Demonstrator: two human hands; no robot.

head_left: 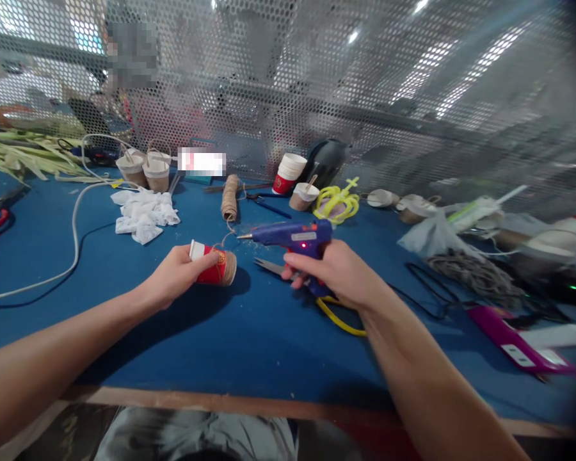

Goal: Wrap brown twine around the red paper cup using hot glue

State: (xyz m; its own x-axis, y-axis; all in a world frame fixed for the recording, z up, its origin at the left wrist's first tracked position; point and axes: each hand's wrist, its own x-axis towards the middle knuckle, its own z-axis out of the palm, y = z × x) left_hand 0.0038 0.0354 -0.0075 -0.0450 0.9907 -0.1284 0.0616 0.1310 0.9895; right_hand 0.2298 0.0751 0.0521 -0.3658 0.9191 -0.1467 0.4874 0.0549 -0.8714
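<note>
My left hand (182, 274) is wrapped round a red and white paper cup (210, 274) lying on its side in the air, with brown twine wound round its base end. A loose strand runs from the cup towards a roll of twine (229, 198) standing farther back. In my right hand (326, 269) is a blue glue gun (292, 234), its metal nozzle pointing left towards the cup but apart from it. A small red light shows on the gun's body. Below the gun lie scissors (270, 267) with a yellow handle, partly hidden by my right hand.
Along the back stand twine-wrapped cups (157, 173), stacked paper cups (288, 173), blue-handled pliers (273, 206) and a yellow crown-shaped piece (336, 202). Crumpled white material (146, 212) and a white cable (75, 237) lie left. A purple packet (521, 342) and grey cord (477, 276) are right. Perforated metal (249, 83) rises behind.
</note>
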